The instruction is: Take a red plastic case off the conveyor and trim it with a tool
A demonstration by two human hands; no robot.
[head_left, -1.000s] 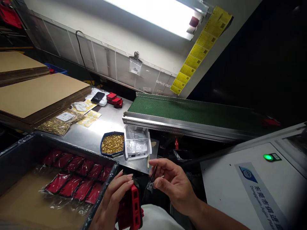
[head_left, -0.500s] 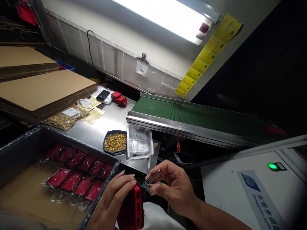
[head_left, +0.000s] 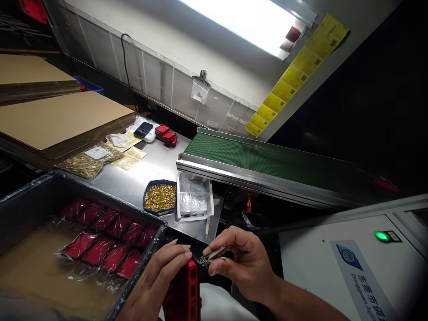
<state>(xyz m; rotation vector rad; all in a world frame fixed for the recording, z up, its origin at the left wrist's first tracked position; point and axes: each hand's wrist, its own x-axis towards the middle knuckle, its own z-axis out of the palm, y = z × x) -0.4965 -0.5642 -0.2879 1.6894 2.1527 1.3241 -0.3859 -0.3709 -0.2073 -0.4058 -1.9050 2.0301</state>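
At the bottom centre my left hand (head_left: 157,278) is closed round a red and black phone case (head_left: 191,290), held on edge with its side cut-outs facing right. Part of the case is hidden behind the fingers. My right hand (head_left: 245,263) pinches a small metal nail clipper (head_left: 213,254) between thumb and fingers. Its jaws point left, close to the top corner of the case; whether they touch it I cannot tell. Left of my hands, several red cases in clear bags (head_left: 95,247) lie in rows inside a dark bin (head_left: 147,263).
A blue tray of small brass-coloured parts (head_left: 159,197) and a white tray of clear bags (head_left: 193,203) stand on the metal table (head_left: 157,162). Red cases (head_left: 166,135) are stacked behind. A green conveyor (head_left: 234,156) runs right, towards a white machine (head_left: 314,254). Cardboard sheets (head_left: 63,116) lie left.
The nail clipper has tipped to a flatter angle, and my right fingers have shifted on it. My left hand keeps the phone case in nearly the same place. The view has moved slightly.
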